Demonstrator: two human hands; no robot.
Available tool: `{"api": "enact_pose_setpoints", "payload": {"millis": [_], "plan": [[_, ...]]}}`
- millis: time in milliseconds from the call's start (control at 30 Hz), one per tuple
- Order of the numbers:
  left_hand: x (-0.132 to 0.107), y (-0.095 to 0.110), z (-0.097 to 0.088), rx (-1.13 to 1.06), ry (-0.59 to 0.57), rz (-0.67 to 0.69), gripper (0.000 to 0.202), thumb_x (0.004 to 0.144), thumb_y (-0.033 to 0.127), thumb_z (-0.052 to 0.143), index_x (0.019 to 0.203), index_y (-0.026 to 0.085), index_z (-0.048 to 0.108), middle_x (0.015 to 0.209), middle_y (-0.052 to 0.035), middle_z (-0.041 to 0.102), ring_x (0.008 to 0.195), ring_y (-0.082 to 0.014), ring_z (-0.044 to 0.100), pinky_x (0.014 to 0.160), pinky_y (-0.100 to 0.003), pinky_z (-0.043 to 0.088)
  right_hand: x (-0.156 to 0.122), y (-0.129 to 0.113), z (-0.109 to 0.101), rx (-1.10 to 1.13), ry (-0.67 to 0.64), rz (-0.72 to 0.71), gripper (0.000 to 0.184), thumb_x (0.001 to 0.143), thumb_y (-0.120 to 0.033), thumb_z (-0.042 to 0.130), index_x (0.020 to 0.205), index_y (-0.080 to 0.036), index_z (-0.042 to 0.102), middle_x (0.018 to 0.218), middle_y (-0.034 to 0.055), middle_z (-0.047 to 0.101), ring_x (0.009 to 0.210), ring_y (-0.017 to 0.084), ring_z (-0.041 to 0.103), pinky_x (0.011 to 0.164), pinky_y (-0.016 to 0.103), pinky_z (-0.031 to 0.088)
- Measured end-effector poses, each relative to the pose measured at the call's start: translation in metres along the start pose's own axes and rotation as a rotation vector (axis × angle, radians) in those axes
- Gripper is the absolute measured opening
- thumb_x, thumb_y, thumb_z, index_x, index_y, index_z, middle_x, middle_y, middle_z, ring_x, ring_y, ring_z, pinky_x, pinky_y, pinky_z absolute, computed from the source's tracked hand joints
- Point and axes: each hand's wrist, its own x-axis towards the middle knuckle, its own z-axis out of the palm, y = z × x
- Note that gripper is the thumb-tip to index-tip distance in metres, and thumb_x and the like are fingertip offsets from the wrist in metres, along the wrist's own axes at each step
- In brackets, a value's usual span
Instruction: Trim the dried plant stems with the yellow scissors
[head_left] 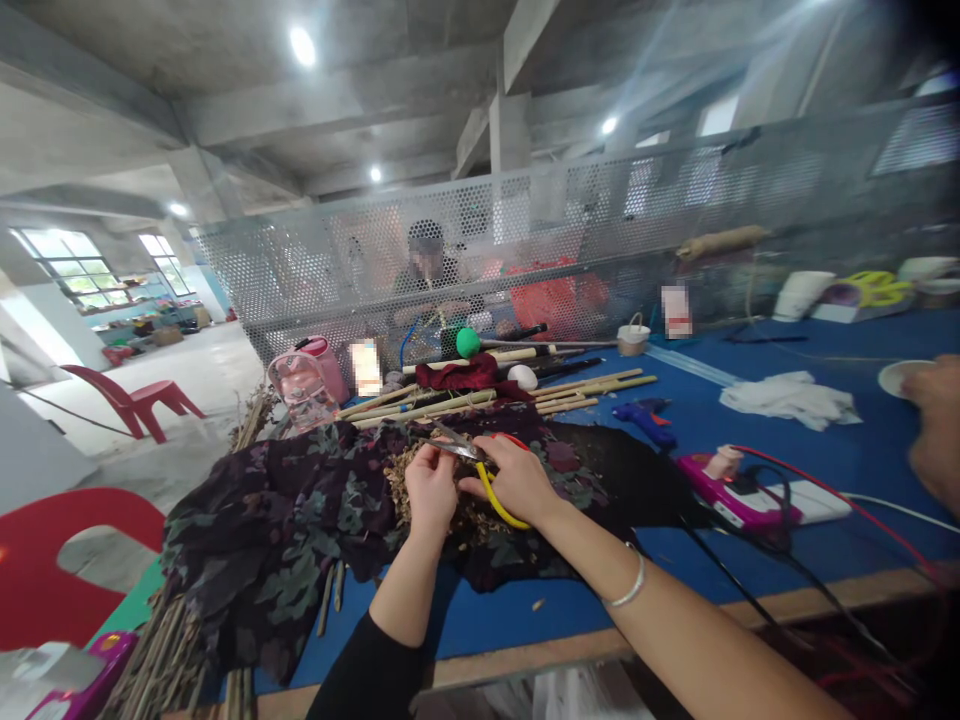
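My right hand (519, 482) grips a pair of scissors (459, 449) with yellow and red handles, its metal blades pointing up and left. Close beside the blades is my left hand (432, 488), its fingers pinched together; whatever they hold is too small to make out. Beneath both hands is a pile of dry brown plant bits (400, 482), partly hidden by them. The pile rests on a dark cloth with a leaf and flower pattern (300, 520), spread over the blue table (517, 608).
Bamboo sticks (427, 408), a green ball (468, 343) and a pink bag (307, 380) lie beyond the cloth. Rightward are a blue glue gun (646, 420), a power strip (750, 495) with cables, white cloth (791, 400) and another person's hand (934, 430). A perforated metal screen (570, 220) stands behind.
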Motion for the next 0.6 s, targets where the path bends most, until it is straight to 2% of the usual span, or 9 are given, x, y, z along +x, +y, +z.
{"api": "enact_pose_setpoints", "payload": {"millis": [133, 367, 500, 600], "plan": [[-0.001, 0.003, -0.001, 0.072, 0.004, -0.003, 0.014, 0.074, 0.028, 0.056, 0.072, 0.016, 0.062, 0.064, 0.0001, 0.059, 0.061, -0.0118, 0.05, 0.061, -0.021, 0.038, -0.001, 0.002, 0.001, 0.009, -0.005, 0.022, 0.043, 0.074, -0.049, 0.062, 0.107, -0.022, 0.057, 0.09, 0.0064, 0.063, 0.085, 0.021, 0.061, 0.074, 0.029, 0.046], [0.002, 0.008, -0.004, 0.103, -0.02, -0.008, 0.018, 0.073, 0.031, 0.057, 0.07, 0.015, 0.063, 0.065, -0.0008, 0.061, 0.062, -0.0128, 0.051, 0.063, -0.022, 0.038, 0.001, 0.0, -0.001, -0.049, -0.027, 0.061, 0.037, 0.076, -0.045, 0.06, 0.106, -0.024, 0.059, 0.091, 0.005, 0.067, 0.083, 0.02, 0.063, 0.071, 0.027, 0.046], [0.011, 0.008, -0.015, 0.348, 0.078, 0.009, 0.015, 0.068, 0.029, 0.061, 0.064, 0.016, 0.065, 0.061, -0.0016, 0.06, 0.061, -0.0142, 0.052, 0.063, -0.024, 0.038, 0.002, 0.002, -0.007, -0.167, -0.005, 0.096, 0.038, 0.072, -0.044, 0.064, 0.105, -0.026, 0.058, 0.088, 0.0035, 0.065, 0.082, 0.02, 0.062, 0.067, 0.026, 0.044], [0.016, 0.005, -0.024, 0.545, 0.134, 0.071, 0.013, 0.067, 0.029, 0.061, 0.072, 0.018, 0.067, 0.067, -0.0028, 0.061, 0.064, -0.0154, 0.053, 0.067, -0.026, 0.039, 0.005, 0.011, -0.01, -0.157, 0.056, 0.126, 0.043, 0.071, -0.045, 0.064, 0.108, -0.024, 0.056, 0.092, 0.0046, 0.065, 0.084, 0.021, 0.061, 0.07, 0.028, 0.044]]}}
